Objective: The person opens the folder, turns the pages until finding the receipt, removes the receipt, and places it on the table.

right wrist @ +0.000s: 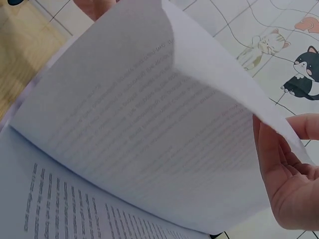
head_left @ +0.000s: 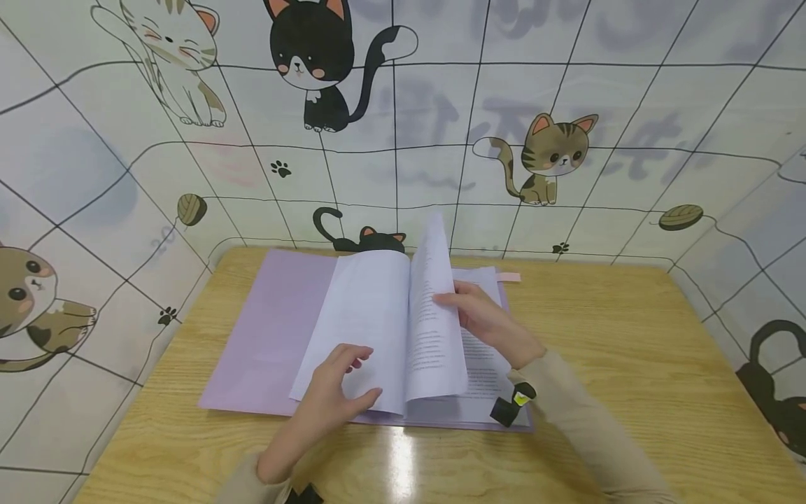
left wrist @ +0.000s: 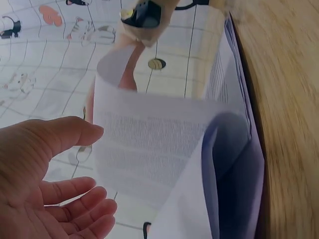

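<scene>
Apparently mid-turn: pinching a raised printed page with the right hand, in the purple folder lying open at the desk's far edge. Next, probably guide leftward and flatten using the left hand, loosely spread, holding nothing.

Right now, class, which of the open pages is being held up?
The raised page pinched by the right hand: it stands up, while the page at left and the printed page underneath at right lie lower, outside that hand's grip.
</scene>
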### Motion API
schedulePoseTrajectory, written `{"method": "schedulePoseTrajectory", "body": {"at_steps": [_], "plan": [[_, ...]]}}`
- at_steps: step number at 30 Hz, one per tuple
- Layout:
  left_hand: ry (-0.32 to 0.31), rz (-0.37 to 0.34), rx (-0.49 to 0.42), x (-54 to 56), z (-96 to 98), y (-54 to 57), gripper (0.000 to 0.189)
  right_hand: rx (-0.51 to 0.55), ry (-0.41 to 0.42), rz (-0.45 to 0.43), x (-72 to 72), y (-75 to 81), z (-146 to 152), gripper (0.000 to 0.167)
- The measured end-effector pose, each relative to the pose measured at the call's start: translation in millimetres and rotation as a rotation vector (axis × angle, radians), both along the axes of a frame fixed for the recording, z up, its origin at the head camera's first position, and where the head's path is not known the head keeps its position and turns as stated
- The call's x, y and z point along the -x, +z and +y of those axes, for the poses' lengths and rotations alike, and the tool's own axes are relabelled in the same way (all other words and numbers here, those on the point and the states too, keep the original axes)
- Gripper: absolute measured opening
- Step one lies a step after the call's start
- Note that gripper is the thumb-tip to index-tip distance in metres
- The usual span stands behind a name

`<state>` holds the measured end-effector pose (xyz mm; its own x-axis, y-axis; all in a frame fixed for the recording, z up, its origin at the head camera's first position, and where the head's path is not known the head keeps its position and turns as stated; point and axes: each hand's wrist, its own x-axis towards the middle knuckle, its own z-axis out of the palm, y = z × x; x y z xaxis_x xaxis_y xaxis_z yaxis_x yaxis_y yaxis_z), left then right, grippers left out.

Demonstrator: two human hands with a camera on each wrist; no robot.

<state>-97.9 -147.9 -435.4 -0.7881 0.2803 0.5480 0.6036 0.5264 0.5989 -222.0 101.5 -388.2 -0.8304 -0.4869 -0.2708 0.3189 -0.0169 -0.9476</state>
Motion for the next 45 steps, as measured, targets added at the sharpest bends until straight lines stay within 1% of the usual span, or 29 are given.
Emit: {"method": "schedulePoseTrajectory", "body": {"at_steps": [4, 10, 13, 19, 25, 28, 32, 36, 42, 45], "plan": [[-0.021, -0.01, -0.008, -3.3, 12.1, 5.0, 0.056, 0.008, 0.007, 0.003, -1.5, 0.1, -8, 0.048], [-0.001, -0.038, -0.002, -7.0, 25.0, 11.3, 0.065, 0.034, 0.014, 0.001, -1.8, -2.5, -18, 0.046], [0.003, -0.048, 0.012, -8.9, 27.4, 13.0, 0.066, 0.042, 0.008, -0.004, -2.2, -3.3, -21, 0.045], [-0.021, -0.032, 0.031, -13.2, 27.6, 15.1, 0.064, 0.031, 0.001, 0.0, -3.9, -3.2, -24, 0.046], [-0.047, -0.062, 0.005, -17.6, 29.9, 19.0, 0.068, 0.046, 0.001, 0.007, -5.5, -2.3, -28, 0.045], [-0.026, -0.028, -0.01, -16.8, 32.4, 19.7, 0.064, 0.063, 0.009, 0.013, -6.4, -3.6, -31, 0.045], [0.027, 0.063, -0.03, -15.1, 34.4, 19.6, 0.059, 0.075, 0.016, 0.02, -7.6, -5.6, -35, 0.044], [0.055, 0.132, -0.008, -16.0, 34.2, 19.6, 0.062, 0.074, 0.022, 0.026, -9.1, -6.4, -38, 0.043], [0.071, 0.153, 0.04, -18.1, 33.9, 20.9, 0.07, 0.074, 0.04, 0.034, -9.3, -8.5, -42, 0.041], [0.068, 0.171, 0.061, -18.4, 34.1, 20.8, 0.073, 0.07, 0.045, 0.044, -9.9, -9.1, -45, 0.041]]}}
